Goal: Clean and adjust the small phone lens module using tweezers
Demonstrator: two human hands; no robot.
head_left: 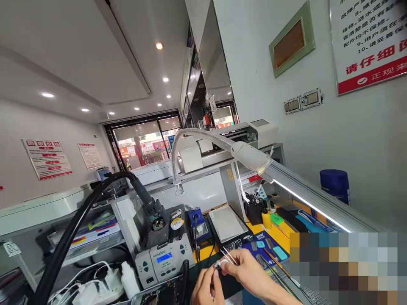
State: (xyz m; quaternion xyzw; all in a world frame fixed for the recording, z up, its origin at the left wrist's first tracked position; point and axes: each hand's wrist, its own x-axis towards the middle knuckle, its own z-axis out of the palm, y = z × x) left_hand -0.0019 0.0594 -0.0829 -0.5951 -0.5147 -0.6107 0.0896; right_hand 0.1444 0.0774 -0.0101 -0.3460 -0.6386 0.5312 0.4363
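Low in the middle of the view my two hands come together over the bench. My left hand (206, 287) pinches a small dark and pale part (218, 265), too small to name, between thumb and fingers. Held in my right hand (248, 271) is a pair of metal tweezers (226, 254), whose arms stick out past the fingers. My right fingertips and a bit of something white meet the small part; whether they touch it I cannot tell. Left of my hands lies an opened device (165, 294) with dark inner parts showing.
A grey soldering station (163, 258) with a blue display stands behind to the left. A heating plate (227, 224) lies beyond my hands. The lit lamp bar (305, 195) slants overhead at right. Tools (276, 267) rest on a mat, and white chargers (98, 290) sit at left.
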